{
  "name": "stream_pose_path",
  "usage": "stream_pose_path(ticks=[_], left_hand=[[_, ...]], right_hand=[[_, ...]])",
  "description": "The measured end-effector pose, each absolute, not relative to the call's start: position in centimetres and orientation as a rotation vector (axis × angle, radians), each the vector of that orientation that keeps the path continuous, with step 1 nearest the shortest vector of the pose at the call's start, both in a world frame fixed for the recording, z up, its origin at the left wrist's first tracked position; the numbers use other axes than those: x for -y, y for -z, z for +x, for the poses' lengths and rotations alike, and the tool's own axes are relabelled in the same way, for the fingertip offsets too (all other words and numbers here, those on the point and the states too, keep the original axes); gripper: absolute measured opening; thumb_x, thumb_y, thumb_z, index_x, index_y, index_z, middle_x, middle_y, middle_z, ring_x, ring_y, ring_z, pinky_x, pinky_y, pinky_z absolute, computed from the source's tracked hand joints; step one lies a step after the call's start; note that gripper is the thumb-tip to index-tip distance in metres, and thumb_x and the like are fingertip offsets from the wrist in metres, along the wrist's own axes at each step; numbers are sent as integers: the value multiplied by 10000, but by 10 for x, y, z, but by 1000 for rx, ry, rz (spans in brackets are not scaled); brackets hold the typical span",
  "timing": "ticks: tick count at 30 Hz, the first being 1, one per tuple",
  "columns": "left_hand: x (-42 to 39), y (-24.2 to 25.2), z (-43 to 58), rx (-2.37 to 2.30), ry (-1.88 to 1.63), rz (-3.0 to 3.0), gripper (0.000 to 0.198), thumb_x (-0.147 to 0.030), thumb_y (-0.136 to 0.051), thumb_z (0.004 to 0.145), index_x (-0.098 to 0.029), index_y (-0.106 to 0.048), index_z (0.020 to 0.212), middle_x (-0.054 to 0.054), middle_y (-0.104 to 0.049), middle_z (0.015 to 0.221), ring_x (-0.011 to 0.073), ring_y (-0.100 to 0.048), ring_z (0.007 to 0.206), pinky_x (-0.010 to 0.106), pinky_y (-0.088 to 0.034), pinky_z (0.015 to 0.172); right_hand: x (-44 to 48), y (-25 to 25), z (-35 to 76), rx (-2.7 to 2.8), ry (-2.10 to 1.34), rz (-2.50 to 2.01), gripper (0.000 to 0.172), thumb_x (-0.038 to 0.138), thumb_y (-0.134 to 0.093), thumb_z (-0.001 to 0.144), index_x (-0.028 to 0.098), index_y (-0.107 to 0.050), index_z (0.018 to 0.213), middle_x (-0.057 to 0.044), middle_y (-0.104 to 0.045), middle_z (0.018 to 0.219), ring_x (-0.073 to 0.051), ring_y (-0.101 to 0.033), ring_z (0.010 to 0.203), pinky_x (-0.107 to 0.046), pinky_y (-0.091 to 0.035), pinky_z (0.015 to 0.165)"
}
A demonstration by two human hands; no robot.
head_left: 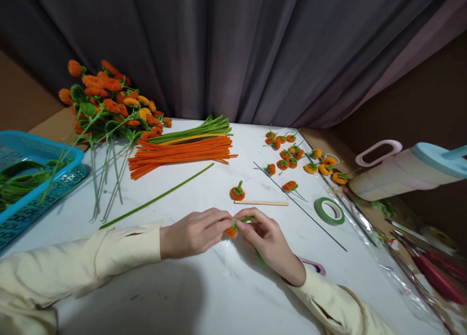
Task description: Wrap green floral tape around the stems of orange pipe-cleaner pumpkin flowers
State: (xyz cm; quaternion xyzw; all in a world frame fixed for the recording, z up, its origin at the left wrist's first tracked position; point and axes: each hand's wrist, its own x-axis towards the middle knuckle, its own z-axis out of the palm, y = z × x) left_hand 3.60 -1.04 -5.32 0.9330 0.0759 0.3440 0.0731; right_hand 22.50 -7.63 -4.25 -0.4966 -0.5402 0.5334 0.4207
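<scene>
In the head view, my left hand (199, 232) and my right hand (268, 240) meet above the white table. My left hand is closed on a small orange pipe-cleaner flower (230, 232), its fingertips covering part of it. Thumb and fingers of my right hand pinch a green pipe cleaner (248, 219) where it meets that flower. A green strip (261, 258) shows below my right palm; I cannot tell where it ends. Just beyond my hands are a finished-looking orange flower with a green stem (238, 193) and a thin wooden stick (261, 203).
Orange pipe cleaners (182, 155) and green ones (204, 129) lie at the back. Bundled flowers (109, 96) and a blue basket (75, 155) stand left. Several small flower heads (288, 155), green tape (329, 211), a purple handle (314, 265) and a tumbler (394, 174) are right.
</scene>
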Motion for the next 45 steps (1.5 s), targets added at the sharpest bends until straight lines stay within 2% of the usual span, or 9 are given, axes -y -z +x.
stream_pose_path(ticks=[14,23,29,32,37,41,45], left_hand=[[12,51,36,-249,-1045,2859,236,-63,-369,923,-74,-493,1124,142,-684,933,200,-665,841,281,-576,649],[12,52,36,-270,-1023,2787,235,-80,-376,925,-99,-510,1117,126,-672,923,189,-655,864,270,-575,699],[14,57,37,-298,-1040,2454,274,-36,-446,875,-130,-528,1119,124,-641,986,182,-626,943,281,-557,822],[17,57,39,-325,-1014,2273,275,-23,-458,854,-141,-556,1082,104,-641,954,172,-621,915,278,-555,797],[20,51,41,-524,-782,1798,184,-105,-531,823,-153,-615,979,74,-603,970,132,-606,821,182,-552,599],[20,45,43,-583,-620,1368,114,-172,-589,810,-136,-608,916,48,-604,892,126,-606,767,235,-554,647],[17,45,44,-579,-502,1062,144,-208,-658,799,-145,-606,918,18,-641,821,117,-620,765,250,-535,712]], right_hand=[[76,42,224,1324,-1336,-1219,197,357,-572,885,163,-569,921,66,-401,549,-69,-315,450,-218,-227,405],[77,43,225,1303,-1373,-1225,210,369,-566,887,168,-562,948,72,-390,537,-67,-300,438,-220,-214,404],[78,43,225,1318,-1334,-1234,211,371,-567,887,167,-583,941,64,-391,546,-71,-300,455,-219,-213,409],[78,44,225,1308,-1325,-1246,223,379,-576,880,159,-594,907,65,-374,539,-69,-285,456,-219,-201,409],[76,45,226,1289,-1311,-1240,247,409,-593,863,163,-570,840,66,-380,530,-68,-282,449,-219,-198,407],[76,43,226,1297,-1294,-1282,286,447,-586,856,171,-537,800,58,-406,535,-72,-297,449,-222,-209,409],[77,41,226,1293,-1306,-1288,312,480,-583,850,176,-530,804,57,-404,537,-74,-288,443,-225,-209,405]])
